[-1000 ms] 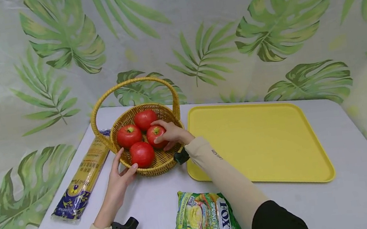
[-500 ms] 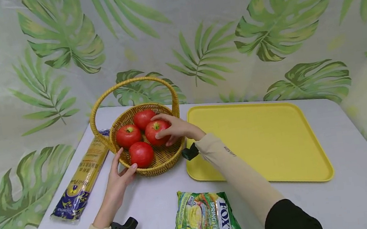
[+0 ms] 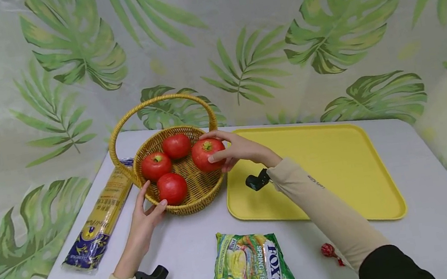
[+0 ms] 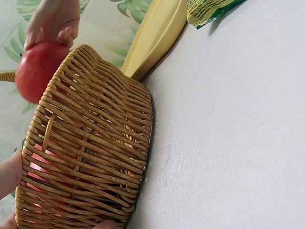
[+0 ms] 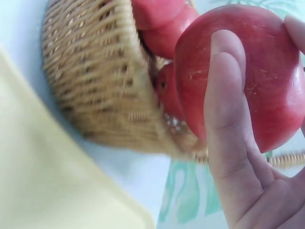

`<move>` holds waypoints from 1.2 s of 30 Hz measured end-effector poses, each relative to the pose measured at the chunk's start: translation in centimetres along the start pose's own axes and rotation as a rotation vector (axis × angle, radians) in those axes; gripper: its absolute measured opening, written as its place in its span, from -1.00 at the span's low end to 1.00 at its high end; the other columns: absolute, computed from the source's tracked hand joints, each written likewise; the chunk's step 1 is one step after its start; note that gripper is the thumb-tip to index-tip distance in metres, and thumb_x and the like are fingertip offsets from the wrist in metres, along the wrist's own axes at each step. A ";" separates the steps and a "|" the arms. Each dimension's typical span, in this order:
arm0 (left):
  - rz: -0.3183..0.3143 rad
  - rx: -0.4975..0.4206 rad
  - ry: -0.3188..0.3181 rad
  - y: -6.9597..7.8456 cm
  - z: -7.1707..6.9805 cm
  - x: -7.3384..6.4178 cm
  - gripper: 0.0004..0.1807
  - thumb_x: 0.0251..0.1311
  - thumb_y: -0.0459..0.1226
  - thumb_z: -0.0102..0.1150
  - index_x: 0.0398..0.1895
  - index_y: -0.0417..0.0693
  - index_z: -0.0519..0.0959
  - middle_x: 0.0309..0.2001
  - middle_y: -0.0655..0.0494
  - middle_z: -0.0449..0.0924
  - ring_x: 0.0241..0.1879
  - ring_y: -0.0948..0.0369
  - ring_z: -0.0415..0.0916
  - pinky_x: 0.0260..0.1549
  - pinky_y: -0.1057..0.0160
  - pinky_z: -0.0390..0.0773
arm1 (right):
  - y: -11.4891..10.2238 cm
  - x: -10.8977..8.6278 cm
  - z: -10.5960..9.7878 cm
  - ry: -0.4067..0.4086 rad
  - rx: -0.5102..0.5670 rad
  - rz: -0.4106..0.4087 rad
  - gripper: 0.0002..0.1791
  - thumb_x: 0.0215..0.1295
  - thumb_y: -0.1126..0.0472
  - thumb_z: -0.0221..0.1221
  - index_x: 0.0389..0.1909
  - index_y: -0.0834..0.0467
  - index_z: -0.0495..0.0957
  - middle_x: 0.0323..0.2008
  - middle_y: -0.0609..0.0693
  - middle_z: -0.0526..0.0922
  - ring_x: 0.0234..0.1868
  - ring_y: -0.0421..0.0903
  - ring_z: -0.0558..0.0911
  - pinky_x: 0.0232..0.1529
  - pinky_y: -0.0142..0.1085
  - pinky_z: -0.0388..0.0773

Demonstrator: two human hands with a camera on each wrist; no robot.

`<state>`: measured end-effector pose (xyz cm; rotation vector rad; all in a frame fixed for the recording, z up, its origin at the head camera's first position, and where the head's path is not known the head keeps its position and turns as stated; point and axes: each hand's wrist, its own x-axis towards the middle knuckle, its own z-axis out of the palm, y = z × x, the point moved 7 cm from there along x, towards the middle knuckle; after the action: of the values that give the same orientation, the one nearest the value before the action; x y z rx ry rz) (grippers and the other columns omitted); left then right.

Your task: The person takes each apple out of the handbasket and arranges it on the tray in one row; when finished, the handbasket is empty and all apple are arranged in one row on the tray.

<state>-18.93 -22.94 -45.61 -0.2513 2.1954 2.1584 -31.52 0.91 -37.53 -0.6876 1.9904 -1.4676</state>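
Red apple: found at the right rim of the wicker basket, gripped by the right hand, with the thumb on the near side and fingers on the other sides. The left wrist view shows most of the fruit above rim level; whether it has fully cleared the rim cannot be told.

Change noted: one second ago this apple sat inside the basket, close to its neighbours. It has since been raised and carried rightward, leaving bare weave between it and the other fruit. Assessment: removal from the basket is under way but not complete.

Left hand: holds the basket at its near-left rim, in the same place as a second ago; judged to be steadying it.

Basket contents: three apples remain, one at the back, one at the left and one at the front.

Surroundings on the table: a yellow tray just right of the basket; a spaghetti packet to its left, upper end partly hidden by it; a FOX'S Spring Tea candy bag nearer the person than the basket. A red-wrapped lollipop, well apart from the basket to the near right, is newly visible beside the right sleeve.
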 end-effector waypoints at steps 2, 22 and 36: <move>-0.003 0.000 0.000 -0.1 0.0 0.0 -0.18 0.35 -0.25 0.09 0.53 0.12 -0.15 0.50 0.04 -0.41 0.33 -0.19 0.02 0.19 -0.07 0.27 | 0.3 -0.8 -0.9 0.018 -0.011 0.007 -0.36 0.23 0.12 0.28 0.32 -0.19 0.31 0.21 0.03 0.29 -0.40 0.27 0.64 -0.22 0.15 0.59; -0.018 0.003 -0.010 0.0 0.2 -0.1 -0.19 0.36 -0.24 0.07 0.53 0.17 -0.15 0.50 0.09 -0.42 0.33 -0.13 0.05 0.19 -0.02 0.29 | 8.0 -6.3 -6.5 0.219 0.009 0.121 -0.31 0.24 0.10 0.28 0.37 -0.06 0.25 0.22 0.17 0.29 -0.34 0.37 0.60 -0.25 0.07 0.63; -0.026 0.016 -0.011 0.0 0.2 -0.1 -0.18 0.36 -0.21 0.08 0.53 0.19 -0.16 0.50 0.12 -0.42 0.33 -0.11 0.06 0.19 0.01 0.30 | 10.3 -6.1 -5.3 0.224 0.005 0.134 -0.29 0.25 0.13 0.28 0.40 -0.05 0.24 0.24 0.20 0.27 -0.41 0.24 0.64 -0.32 -0.06 0.66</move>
<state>-18.87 -22.76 -45.65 -0.2654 2.1903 2.1227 -31.70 11.42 -45.29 -0.3924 2.1524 -1.5232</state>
